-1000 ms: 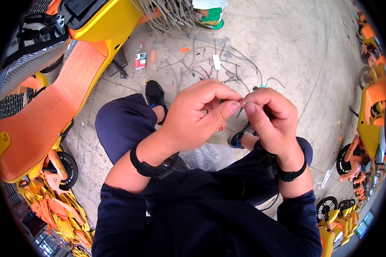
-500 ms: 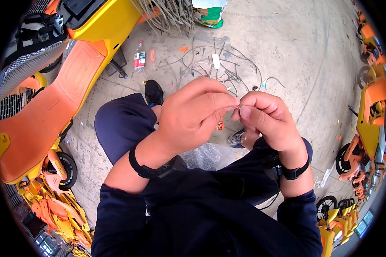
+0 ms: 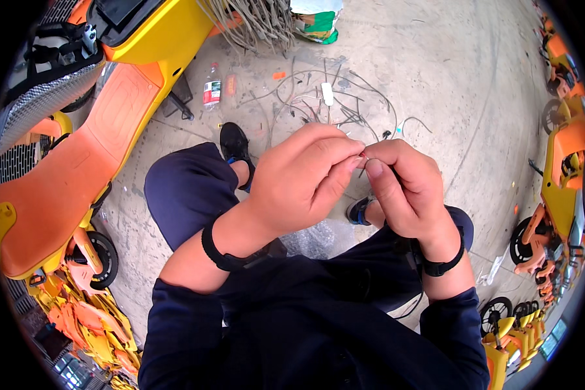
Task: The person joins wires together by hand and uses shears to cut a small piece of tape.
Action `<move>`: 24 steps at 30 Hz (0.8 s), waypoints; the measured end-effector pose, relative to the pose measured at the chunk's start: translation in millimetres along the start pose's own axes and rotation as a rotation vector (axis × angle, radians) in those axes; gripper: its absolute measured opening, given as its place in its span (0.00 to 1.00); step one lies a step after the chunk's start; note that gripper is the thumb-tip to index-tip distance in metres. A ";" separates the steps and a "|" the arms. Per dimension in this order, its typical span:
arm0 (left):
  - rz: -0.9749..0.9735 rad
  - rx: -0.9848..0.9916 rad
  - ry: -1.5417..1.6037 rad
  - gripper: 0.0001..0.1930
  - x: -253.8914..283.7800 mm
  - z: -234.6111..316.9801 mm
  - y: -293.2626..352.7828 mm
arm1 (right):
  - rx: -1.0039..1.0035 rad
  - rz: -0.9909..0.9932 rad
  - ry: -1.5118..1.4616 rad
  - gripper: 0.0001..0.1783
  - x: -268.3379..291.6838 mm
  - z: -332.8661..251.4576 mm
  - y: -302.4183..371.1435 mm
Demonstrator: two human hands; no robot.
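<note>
My left hand (image 3: 299,175) and my right hand (image 3: 409,188) meet fingertip to fingertip above the floor, in front of my knees. Thumb and forefinger of each hand are pinched together. Between the tips shows a tiny, thin, reddish and pale bit, too small to name; the fingers hide most of it. Beyond the hands, loose dark cables (image 3: 391,107) lie scattered on the concrete, with a slim white plastic piece (image 3: 327,94) among them. Below my left wrist, between my legs, lies clear bubble wrap (image 3: 309,240).
A yellow and orange scooter (image 3: 58,175) stands close on the left. A plastic bottle (image 3: 212,93) and a grey cable bundle (image 3: 257,26) are at the far side, beside a green and white bag (image 3: 318,25). More yellow and orange scooters (image 3: 561,169) line the right.
Both hands have shifted slightly down and turned a little, staying pinched together at the tips. The orange scrap seen between the wrists before is now hidden behind the hands.
</note>
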State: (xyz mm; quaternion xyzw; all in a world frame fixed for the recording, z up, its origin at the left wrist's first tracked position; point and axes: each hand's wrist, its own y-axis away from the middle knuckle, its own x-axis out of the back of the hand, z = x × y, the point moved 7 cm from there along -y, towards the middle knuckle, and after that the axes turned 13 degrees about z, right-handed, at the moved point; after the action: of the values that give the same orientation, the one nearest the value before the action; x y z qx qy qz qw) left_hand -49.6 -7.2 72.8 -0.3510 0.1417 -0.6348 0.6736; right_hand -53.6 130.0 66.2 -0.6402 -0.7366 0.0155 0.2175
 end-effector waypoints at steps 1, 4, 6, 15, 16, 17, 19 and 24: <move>-0.001 0.000 0.000 0.08 -1.6 -1.7 0.7 | -0.001 -0.007 0.025 0.05 -0.6 1.2 0.5; 0.047 -0.065 -0.056 0.09 -0.6 0.0 0.2 | 0.108 0.025 0.078 0.05 -2.2 -2.5 -0.7; 0.063 -0.067 -0.080 0.09 0.3 0.6 0.5 | 0.129 0.027 0.094 0.05 -2.8 -3.3 -0.9; 0.049 0.169 0.004 0.09 2.8 -5.7 4.5 | 0.199 0.019 0.125 0.06 -6.9 -5.6 0.9; 0.049 0.170 0.004 0.09 2.7 -5.3 4.9 | 0.186 0.004 0.126 0.06 -7.5 -5.3 1.0; 0.056 0.182 0.004 0.08 3.1 -5.2 5.1 | 0.186 0.003 0.125 0.06 -7.3 -5.9 0.8; 0.064 0.194 0.004 0.08 4.0 -4.8 5.1 | 0.191 -0.014 0.117 0.07 -8.2 -7.2 0.9; 0.069 0.267 0.063 0.05 5.3 -8.2 6.8 | 0.152 -0.014 0.078 0.06 -9.3 -7.0 1.1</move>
State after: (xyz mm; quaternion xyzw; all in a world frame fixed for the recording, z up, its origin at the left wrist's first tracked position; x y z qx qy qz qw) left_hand -48.9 -15.0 63.9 -0.2333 0.0890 -0.6352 0.7308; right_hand -49.4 119.6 69.4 -0.6169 -0.7286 0.0450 0.2942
